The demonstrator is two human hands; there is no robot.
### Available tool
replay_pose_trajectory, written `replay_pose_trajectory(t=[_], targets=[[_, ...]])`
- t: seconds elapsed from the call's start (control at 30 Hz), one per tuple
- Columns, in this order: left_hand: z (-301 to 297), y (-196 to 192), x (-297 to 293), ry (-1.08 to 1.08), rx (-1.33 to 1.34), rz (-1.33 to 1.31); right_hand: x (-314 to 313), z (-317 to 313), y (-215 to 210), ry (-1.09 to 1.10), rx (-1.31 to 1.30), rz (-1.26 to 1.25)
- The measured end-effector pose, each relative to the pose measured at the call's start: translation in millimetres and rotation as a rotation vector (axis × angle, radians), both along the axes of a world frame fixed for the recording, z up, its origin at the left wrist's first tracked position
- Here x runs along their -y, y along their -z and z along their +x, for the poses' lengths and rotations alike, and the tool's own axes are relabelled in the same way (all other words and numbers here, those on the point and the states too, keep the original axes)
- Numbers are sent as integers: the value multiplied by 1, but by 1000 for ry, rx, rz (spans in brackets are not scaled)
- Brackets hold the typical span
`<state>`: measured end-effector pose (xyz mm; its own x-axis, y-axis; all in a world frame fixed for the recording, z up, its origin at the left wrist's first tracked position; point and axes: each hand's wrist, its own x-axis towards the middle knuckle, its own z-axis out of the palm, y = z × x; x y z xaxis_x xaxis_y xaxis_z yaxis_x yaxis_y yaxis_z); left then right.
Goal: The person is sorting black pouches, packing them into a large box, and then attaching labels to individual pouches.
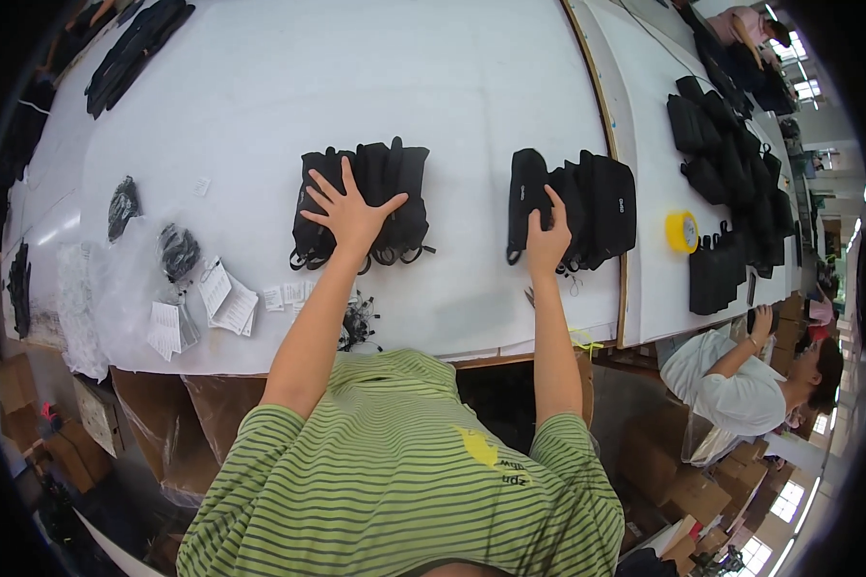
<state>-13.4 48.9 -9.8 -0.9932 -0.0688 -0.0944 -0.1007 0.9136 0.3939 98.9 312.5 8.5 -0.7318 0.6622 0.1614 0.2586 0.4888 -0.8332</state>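
My left hand (351,219) lies with fingers spread wide over a row of overlapping black pouches (412,183) with small loops along their near edge. To the right stands a second group of black pouches (611,212). At that group's left end, my right hand (549,236) grips a black pouch (526,183) by its right edge. Its thumb rests on the pouch face and the index finger lies along the edge; the other fingers are mostly hidden. A small light label shows on the pouch.
Left on the white table (471,87) lie clear plastic bags (106,288), white printed cards (228,298) and black cords (358,322). Yellow tape (681,232) and more black pouches (731,154) sit on the right-hand table. A person in white (731,385) works there. Cardboard boxes (173,423) stand below.
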Motion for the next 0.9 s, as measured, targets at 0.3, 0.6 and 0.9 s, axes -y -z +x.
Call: replay_pose_trajectory(t=[0.3, 0.6, 0.9], targets=[[2, -1, -7, 39, -17, 12, 81, -33, 90, -162, 273, -317], [3, -2, -8, 41, -6, 14, 103, -34, 62, -429, 22, -549], [5, 1, -4, 23, -25, 6, 87, -33, 38, -497, 217, -292]])
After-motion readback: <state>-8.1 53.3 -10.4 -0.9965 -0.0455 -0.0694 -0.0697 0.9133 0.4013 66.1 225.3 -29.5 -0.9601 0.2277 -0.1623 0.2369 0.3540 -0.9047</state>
